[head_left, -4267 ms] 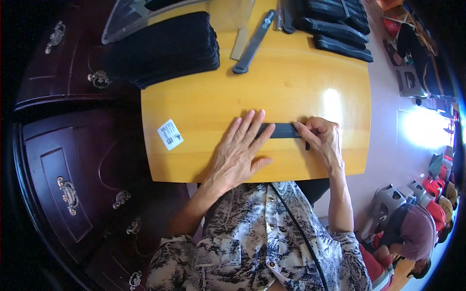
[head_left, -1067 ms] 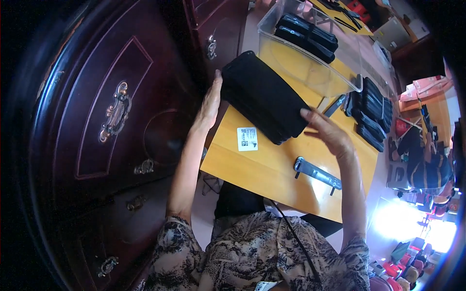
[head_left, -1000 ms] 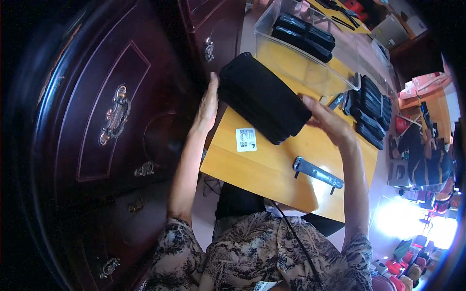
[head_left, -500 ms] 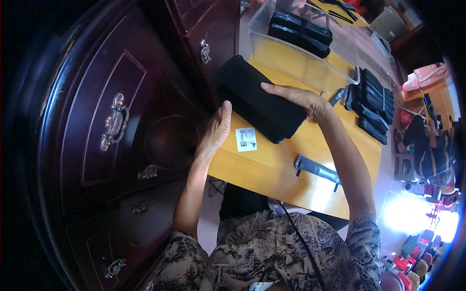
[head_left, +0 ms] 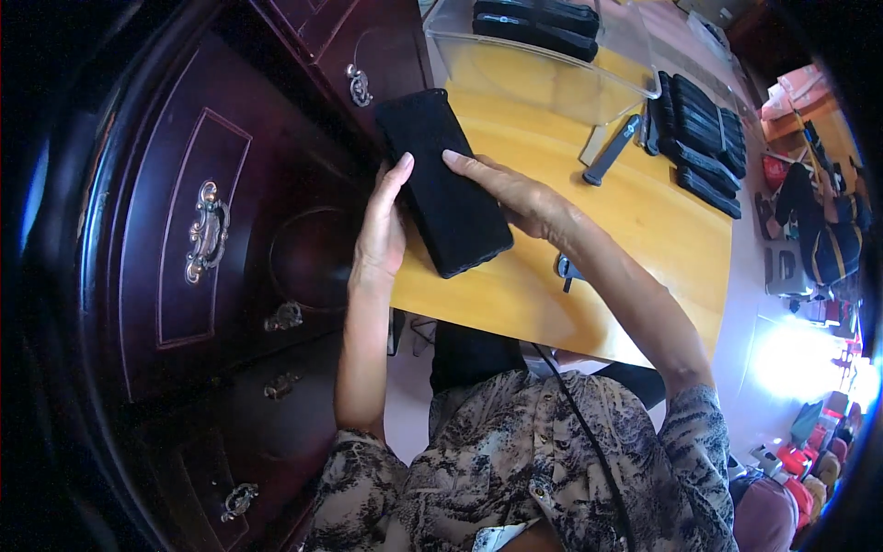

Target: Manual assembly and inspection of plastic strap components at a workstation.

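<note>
A flat, black rectangular bundle (head_left: 446, 189), soft-looking with a slightly wavy lower edge, is held up over the yellow tabletop (head_left: 543, 322). My left hand (head_left: 382, 216) closes on its left edge, thumb on top. From the other side my right hand (head_left: 510, 193) grips the right edge, its thumb resting on the upper face and its fingers partly hidden. A short dark strap-like piece (head_left: 611, 152) lies on the table beyond my right hand. Another dark strap-like piece (head_left: 567, 270) is mostly covered by my right forearm.
A clear plastic bin (head_left: 543, 78) with black packs (head_left: 538, 28) stands at the far side. Several plastic-wrapped black packs (head_left: 694, 129) are stacked to its right. A dark wooden cabinet (head_left: 184, 304) with metal handles borders the left. Further right are a grey stool (head_left: 785, 270) and a person (head_left: 828, 221).
Both hands have moved left with the black bundle and turned it more upright. The right hand slid onto its right edge. The white label on the table is now out of sight.
</note>
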`<move>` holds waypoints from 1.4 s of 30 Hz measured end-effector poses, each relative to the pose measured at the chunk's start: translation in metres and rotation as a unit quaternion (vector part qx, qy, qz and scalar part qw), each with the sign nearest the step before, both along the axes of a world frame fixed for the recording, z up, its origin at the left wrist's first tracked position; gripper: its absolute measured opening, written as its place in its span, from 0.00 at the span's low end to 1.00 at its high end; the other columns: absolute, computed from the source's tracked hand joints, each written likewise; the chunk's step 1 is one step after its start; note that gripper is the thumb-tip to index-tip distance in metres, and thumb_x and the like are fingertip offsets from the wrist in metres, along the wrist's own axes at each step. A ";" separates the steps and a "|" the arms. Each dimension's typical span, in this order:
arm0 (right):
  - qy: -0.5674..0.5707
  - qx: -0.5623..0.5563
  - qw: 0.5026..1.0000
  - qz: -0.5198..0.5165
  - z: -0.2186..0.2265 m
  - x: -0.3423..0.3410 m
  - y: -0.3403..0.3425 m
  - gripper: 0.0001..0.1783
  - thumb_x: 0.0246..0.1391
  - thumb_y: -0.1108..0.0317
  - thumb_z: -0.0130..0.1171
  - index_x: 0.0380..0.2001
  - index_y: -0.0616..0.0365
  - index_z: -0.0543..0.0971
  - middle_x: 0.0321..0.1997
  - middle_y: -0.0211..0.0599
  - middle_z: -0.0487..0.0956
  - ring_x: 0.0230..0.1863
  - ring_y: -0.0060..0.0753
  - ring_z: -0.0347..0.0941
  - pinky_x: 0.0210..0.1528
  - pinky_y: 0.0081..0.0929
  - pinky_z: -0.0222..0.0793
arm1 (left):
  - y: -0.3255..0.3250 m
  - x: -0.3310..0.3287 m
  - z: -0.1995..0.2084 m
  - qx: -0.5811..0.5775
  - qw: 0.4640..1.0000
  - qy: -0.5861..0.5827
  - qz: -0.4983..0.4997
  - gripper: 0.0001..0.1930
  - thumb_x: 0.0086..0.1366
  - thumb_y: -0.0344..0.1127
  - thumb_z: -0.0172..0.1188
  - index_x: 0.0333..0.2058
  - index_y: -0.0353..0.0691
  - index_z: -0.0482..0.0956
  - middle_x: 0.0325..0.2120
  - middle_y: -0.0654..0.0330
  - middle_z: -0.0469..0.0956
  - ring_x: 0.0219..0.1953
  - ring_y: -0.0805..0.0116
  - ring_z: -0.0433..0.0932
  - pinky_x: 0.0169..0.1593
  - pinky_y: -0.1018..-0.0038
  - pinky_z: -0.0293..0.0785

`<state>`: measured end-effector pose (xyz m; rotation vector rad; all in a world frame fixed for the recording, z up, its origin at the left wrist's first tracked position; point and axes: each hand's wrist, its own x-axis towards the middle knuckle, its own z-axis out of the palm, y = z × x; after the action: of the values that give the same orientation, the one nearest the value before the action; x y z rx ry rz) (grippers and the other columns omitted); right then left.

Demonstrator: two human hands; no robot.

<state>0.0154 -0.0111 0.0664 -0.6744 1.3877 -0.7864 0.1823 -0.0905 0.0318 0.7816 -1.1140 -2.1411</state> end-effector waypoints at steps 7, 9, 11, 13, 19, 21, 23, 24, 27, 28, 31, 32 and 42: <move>-0.049 -0.051 0.993 -0.092 -0.027 0.022 0.006 0.54 0.46 0.28 0.58 0.65 0.52 0.55 0.59 0.49 0.68 0.58 0.42 0.66 0.52 0.44 0.64 | 0.010 0.003 0.009 -0.032 0.996 -0.070 0.034 0.38 0.58 0.50 0.65 0.62 0.40 0.60 0.55 0.55 0.67 0.57 0.63 0.66 0.60 0.67 0.62; -0.067 -0.060 0.990 -0.108 -0.026 0.028 0.009 0.55 0.44 0.29 0.61 0.65 0.52 0.54 0.59 0.49 0.68 0.57 0.43 0.67 0.50 0.42 0.64 | 0.008 0.007 0.004 -0.048 0.996 -0.070 0.039 0.38 0.58 0.47 0.65 0.62 0.40 0.60 0.54 0.55 0.68 0.56 0.64 0.67 0.59 0.67 0.63; -0.070 -0.069 0.989 -0.106 -0.017 0.031 0.014 0.58 0.41 0.29 0.63 0.66 0.52 0.52 0.59 0.52 0.67 0.56 0.43 0.67 0.49 0.41 0.64 | 0.008 0.012 0.002 -0.063 0.994 -0.071 0.045 0.37 0.57 0.44 0.65 0.62 0.40 0.60 0.53 0.55 0.69 0.54 0.64 0.69 0.58 0.68 0.65; -0.074 -0.081 0.988 -0.105 -0.013 0.036 0.019 0.62 0.38 0.29 0.65 0.67 0.53 0.50 0.59 0.54 0.67 0.56 0.43 0.67 0.48 0.40 0.64 | 0.012 0.016 0.009 -0.027 0.998 -0.024 0.049 0.34 0.56 0.40 0.62 0.61 0.41 0.61 0.49 0.55 0.71 0.49 0.64 0.73 0.51 0.69 0.72; -0.102 -0.074 0.989 -0.079 -0.012 0.025 0.029 0.71 0.32 0.29 0.68 0.67 0.68 0.49 0.66 0.66 0.57 0.69 0.57 0.51 0.67 0.56 0.47 | 0.029 0.015 0.010 0.087 0.996 0.002 0.015 0.25 0.58 0.48 0.58 0.46 0.31 0.74 0.37 0.50 0.78 0.35 0.59 0.79 0.43 0.65 0.77; 0.035 -0.072 0.996 -0.025 -0.002 0.015 0.036 0.70 0.31 0.33 0.71 0.64 0.74 0.51 0.62 0.69 0.61 0.66 0.58 0.56 0.67 0.50 0.50 | 0.040 0.008 0.016 0.105 0.994 0.015 0.011 0.27 0.56 0.49 0.58 0.47 0.31 0.73 0.38 0.50 0.78 0.36 0.58 0.78 0.43 0.66 0.76; 0.079 -0.087 0.991 -0.058 0.012 0.017 0.046 0.69 0.31 0.34 0.71 0.62 0.77 0.52 0.58 0.68 0.65 0.62 0.57 0.62 0.62 0.43 0.58 | 0.050 0.003 0.020 0.122 0.992 0.027 0.005 0.28 0.56 0.50 0.58 0.48 0.32 0.73 0.38 0.51 0.78 0.38 0.58 0.78 0.44 0.65 0.75; 0.123 -0.106 0.983 -0.089 0.017 0.018 0.050 0.67 0.30 0.35 0.72 0.59 0.80 0.54 0.55 0.67 0.68 0.59 0.56 0.67 0.58 0.37 0.65 | 0.054 0.000 0.021 0.133 0.990 0.039 0.002 0.29 0.55 0.50 0.59 0.48 0.32 0.73 0.39 0.51 0.77 0.39 0.58 0.77 0.46 0.65 0.75; 0.229 -0.157 0.951 -0.139 0.008 0.018 0.053 0.63 0.34 0.38 0.69 0.59 0.79 0.55 0.52 0.67 0.70 0.56 0.52 0.70 0.58 0.36 0.65 | 0.055 -0.012 0.004 0.126 0.989 0.083 -0.005 0.30 0.54 0.47 0.59 0.53 0.37 0.70 0.42 0.53 0.76 0.42 0.59 0.77 0.47 0.66 0.74; 0.230 -0.154 0.951 -0.141 0.005 0.016 0.053 0.63 0.34 0.38 0.69 0.59 0.79 0.55 0.52 0.67 0.70 0.56 0.52 0.70 0.58 0.36 0.65 | 0.053 -0.016 0.002 0.120 0.989 0.083 0.009 0.31 0.54 0.44 0.59 0.56 0.39 0.68 0.43 0.53 0.75 0.43 0.61 0.76 0.47 0.68 0.75; 0.308 -0.090 0.934 -0.158 -0.002 0.007 0.049 0.61 0.37 0.38 0.68 0.55 0.84 0.54 0.54 0.72 0.66 0.58 0.62 0.66 0.60 0.40 0.65 | 0.050 -0.029 -0.008 -0.159 0.981 -0.001 0.114 0.35 0.61 0.41 0.58 0.65 0.40 0.56 0.59 0.46 0.63 0.60 0.58 0.64 0.62 0.66 0.61; 0.307 -0.089 0.934 -0.159 -0.004 0.008 0.049 0.61 0.37 0.38 0.68 0.55 0.84 0.54 0.54 0.72 0.66 0.58 0.62 0.66 0.60 0.40 0.65 | 0.054 -0.031 -0.016 -0.294 0.928 -0.070 0.216 0.36 0.64 0.41 0.57 0.67 0.41 0.52 0.63 0.43 0.58 0.65 0.56 0.58 0.66 0.66 0.55; 0.391 -0.050 0.916 -0.072 -0.002 0.014 0.048 0.71 0.44 0.33 0.59 0.64 0.80 0.30 0.61 0.74 0.61 0.62 0.68 0.61 0.63 0.41 0.61 | 0.056 -0.029 -0.025 -0.082 0.996 0.044 -0.011 0.37 0.71 0.64 0.30 0.63 0.37 0.58 0.56 0.56 0.68 0.56 0.65 0.70 0.58 0.71 0.68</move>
<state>0.0298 0.0372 0.0646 -1.0409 2.1519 -0.7325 0.1532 -0.0341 0.0070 0.5978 -1.2394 -2.0492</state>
